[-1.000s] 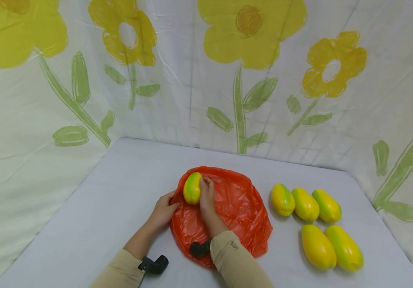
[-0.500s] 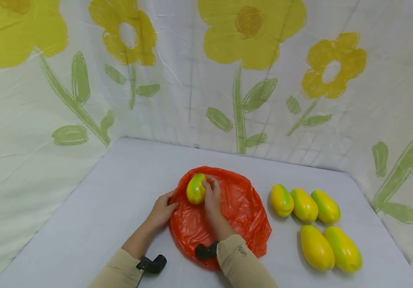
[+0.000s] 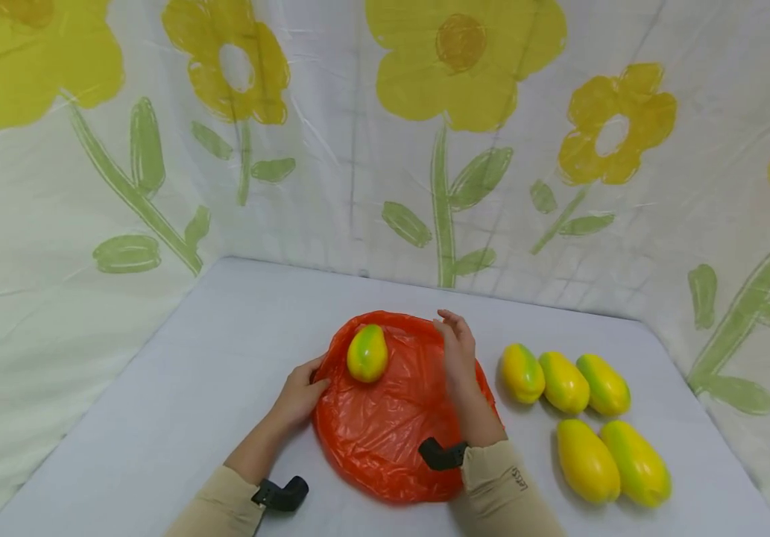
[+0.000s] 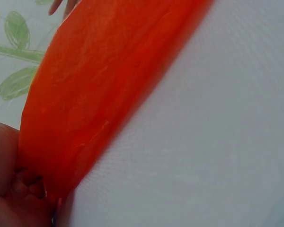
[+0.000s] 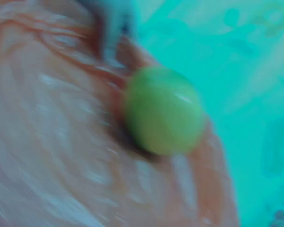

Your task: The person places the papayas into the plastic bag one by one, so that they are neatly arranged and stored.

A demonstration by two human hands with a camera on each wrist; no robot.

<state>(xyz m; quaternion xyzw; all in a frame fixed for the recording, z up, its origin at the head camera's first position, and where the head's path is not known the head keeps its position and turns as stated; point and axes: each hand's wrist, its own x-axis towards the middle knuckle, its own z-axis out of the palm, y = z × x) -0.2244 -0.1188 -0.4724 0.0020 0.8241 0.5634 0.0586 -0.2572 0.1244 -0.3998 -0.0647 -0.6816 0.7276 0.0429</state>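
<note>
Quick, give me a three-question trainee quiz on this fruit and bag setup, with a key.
1. How many mangoes lie on the table to the right of the orange bag?
2. True or false: the right hand grips the mango on the bag.
3. What does the left hand hold? A) a mango B) the bag's left edge C) nothing

Key:
1. Five: three in the far row, two nearer.
2. False. It hovers apart from it, fingers relaxed and empty.
3. B. The left wrist view shows fingers pinching the bag's edge.
</note>
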